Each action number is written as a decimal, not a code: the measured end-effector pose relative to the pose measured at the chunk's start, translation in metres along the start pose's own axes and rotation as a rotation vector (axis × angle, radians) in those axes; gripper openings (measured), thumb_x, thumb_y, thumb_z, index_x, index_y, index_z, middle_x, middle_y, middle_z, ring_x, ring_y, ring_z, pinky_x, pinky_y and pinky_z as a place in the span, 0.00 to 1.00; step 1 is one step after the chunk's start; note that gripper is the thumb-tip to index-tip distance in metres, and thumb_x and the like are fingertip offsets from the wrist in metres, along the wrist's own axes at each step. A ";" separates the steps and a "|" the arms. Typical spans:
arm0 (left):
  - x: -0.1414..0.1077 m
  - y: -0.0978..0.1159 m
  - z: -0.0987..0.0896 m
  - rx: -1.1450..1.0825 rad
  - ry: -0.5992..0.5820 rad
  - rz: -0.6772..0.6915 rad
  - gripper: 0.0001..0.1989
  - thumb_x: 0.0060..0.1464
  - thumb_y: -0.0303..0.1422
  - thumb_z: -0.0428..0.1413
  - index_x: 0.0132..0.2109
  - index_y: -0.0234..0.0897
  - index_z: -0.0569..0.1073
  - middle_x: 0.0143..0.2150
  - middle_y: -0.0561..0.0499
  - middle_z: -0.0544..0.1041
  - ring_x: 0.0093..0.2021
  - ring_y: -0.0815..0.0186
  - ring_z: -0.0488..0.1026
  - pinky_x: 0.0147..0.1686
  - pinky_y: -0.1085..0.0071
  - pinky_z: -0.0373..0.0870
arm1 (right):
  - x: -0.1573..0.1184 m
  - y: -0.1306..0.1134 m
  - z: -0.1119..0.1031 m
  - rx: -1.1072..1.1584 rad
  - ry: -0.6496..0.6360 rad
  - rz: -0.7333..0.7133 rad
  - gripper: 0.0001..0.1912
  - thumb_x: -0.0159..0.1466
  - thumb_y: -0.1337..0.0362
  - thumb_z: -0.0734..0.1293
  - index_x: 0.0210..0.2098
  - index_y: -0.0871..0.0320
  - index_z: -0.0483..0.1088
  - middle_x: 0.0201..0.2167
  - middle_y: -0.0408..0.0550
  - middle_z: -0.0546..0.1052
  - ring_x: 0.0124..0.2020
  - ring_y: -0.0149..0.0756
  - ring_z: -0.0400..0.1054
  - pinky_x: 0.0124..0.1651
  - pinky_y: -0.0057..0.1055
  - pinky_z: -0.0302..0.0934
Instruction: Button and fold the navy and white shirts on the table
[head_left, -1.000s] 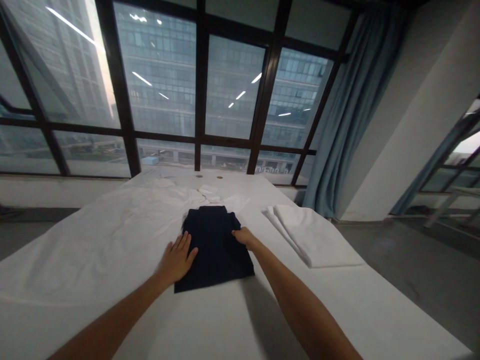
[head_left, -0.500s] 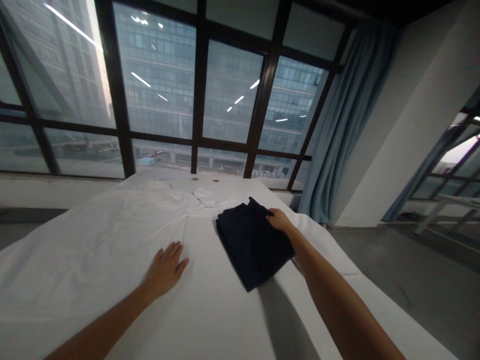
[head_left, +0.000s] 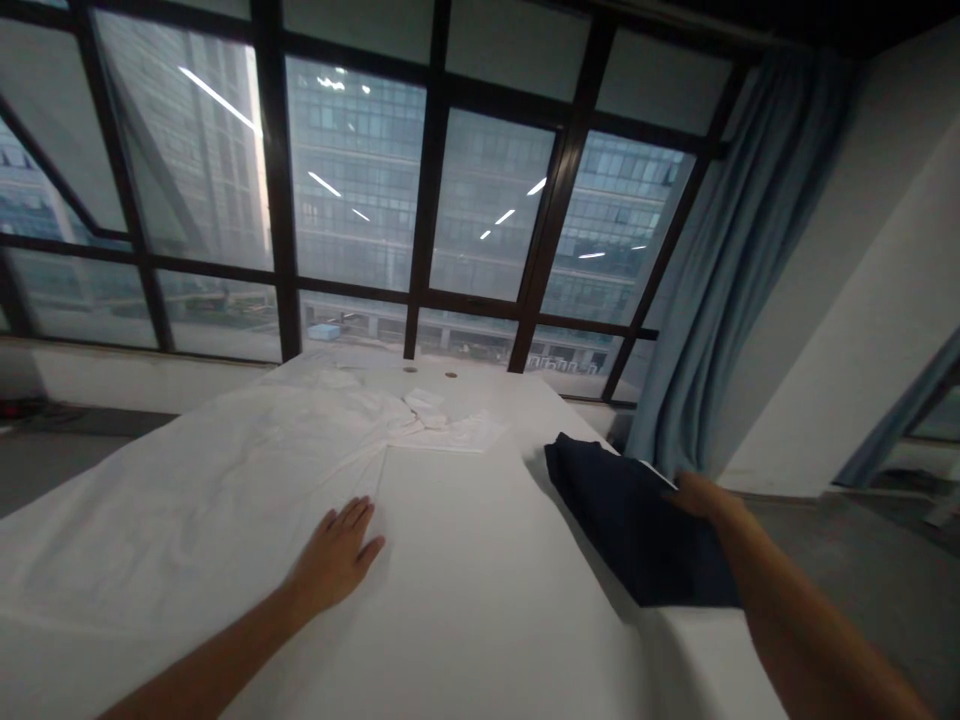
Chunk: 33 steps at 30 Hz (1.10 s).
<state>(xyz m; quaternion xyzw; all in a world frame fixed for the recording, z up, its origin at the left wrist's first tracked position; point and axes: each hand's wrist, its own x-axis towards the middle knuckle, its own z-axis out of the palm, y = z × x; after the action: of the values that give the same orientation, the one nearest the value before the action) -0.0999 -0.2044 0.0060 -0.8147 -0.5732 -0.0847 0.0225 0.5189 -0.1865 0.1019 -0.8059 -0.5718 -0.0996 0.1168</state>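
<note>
A folded dark navy garment (head_left: 637, 525) is in my right hand (head_left: 701, 500), which grips its right edge near the right side of the white table (head_left: 510, 570). The garment's near corner hangs close to the tabletop, and I cannot make out whether it touches. My left hand (head_left: 337, 550) lies flat with its fingers stretched out, at the edge of a thin white sheet (head_left: 217, 490) spread over the left part of the table.
A small white piece (head_left: 424, 400) with a crumpled edge lies at the sheet's far end. Two round holes are at the table's far end, before dark-framed windows (head_left: 352, 180). A blue curtain (head_left: 727, 280) hangs by a pillar on the right, above the grey floor.
My right hand has carried the folded navy garment to the right, toward the table's right edge. My left hand stays on the sheet. The view has turned slightly left.
</note>
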 end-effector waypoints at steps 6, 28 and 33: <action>-0.002 0.001 -0.022 0.085 -0.029 -0.101 0.19 0.61 0.33 0.44 0.52 0.28 0.72 0.53 0.36 0.72 0.53 0.53 0.69 0.49 0.61 0.66 | -0.026 -0.084 0.026 -0.114 -0.276 -0.063 0.18 0.63 0.56 0.64 0.48 0.60 0.73 0.50 0.59 0.75 0.51 0.48 0.70 0.51 0.39 0.62; 0.020 -0.087 -0.042 -0.004 -0.188 -0.307 0.14 0.63 0.36 0.44 0.46 0.34 0.71 0.46 0.42 0.76 0.46 0.59 0.73 0.43 0.67 0.65 | 0.076 -0.486 0.124 0.346 -0.201 -0.197 0.24 0.63 0.50 0.62 0.53 0.59 0.69 0.54 0.58 0.72 0.54 0.45 0.67 0.52 0.36 0.61; 0.020 -0.075 -0.053 -0.082 -0.320 -0.337 0.10 0.60 0.35 0.49 0.42 0.36 0.72 0.43 0.45 0.77 0.45 0.59 0.74 0.43 0.67 0.64 | 0.095 -0.512 0.137 0.430 -0.161 -0.037 0.19 0.59 0.59 0.68 0.46 0.65 0.71 0.47 0.65 0.74 0.50 0.48 0.69 0.50 0.38 0.62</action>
<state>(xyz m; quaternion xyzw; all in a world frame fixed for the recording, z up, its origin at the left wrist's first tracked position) -0.1693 -0.1674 0.0573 -0.7110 -0.6933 0.0199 -0.1160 0.0700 0.1038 0.0380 -0.7572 -0.6020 0.0871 0.2378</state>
